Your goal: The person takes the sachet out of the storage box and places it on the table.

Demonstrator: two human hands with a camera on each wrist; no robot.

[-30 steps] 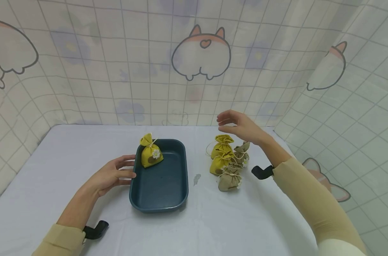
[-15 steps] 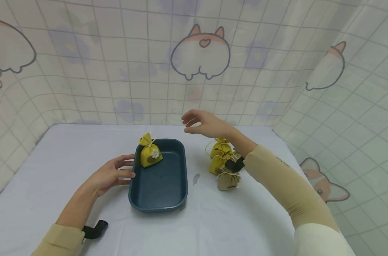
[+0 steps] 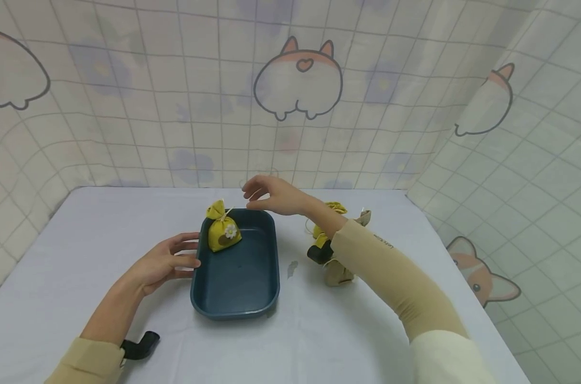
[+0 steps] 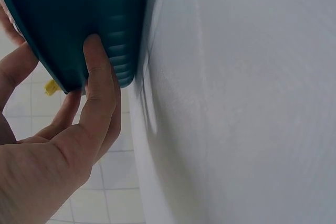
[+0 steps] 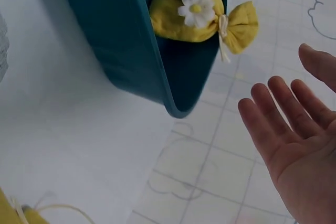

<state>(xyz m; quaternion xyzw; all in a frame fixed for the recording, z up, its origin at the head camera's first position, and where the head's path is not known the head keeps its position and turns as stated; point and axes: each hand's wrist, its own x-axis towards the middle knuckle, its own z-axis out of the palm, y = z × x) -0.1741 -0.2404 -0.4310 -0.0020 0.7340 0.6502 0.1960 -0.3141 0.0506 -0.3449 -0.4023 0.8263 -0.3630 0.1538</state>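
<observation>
A dark teal tray (image 3: 237, 288) stands on the table, and in its far left corner leans a yellow drawstring pouch (image 3: 222, 233) with a white flower. My left hand (image 3: 168, 261) touches the tray's left side with spread fingers; in the left wrist view the fingertips (image 4: 93, 51) rest against its outer wall. My right hand (image 3: 276, 196) hovers above the tray's far right corner, fingers relaxed and apart from the pouch. In the right wrist view its palm (image 5: 310, 166) shows with nothing held.
Beneath my right forearm, partly hidden, lies a group of yellow pouches (image 3: 336, 207) and brown pouches (image 3: 338, 273). A grey mark (image 3: 292, 268) shows on the white tablecloth (image 3: 252, 352). A patterned curtain (image 3: 175, 80) hangs behind the table.
My right hand has moved left from above the pouch group to the tray's far corner, dipping slightly at the end, with nothing in it. My left hand stays at the tray.
</observation>
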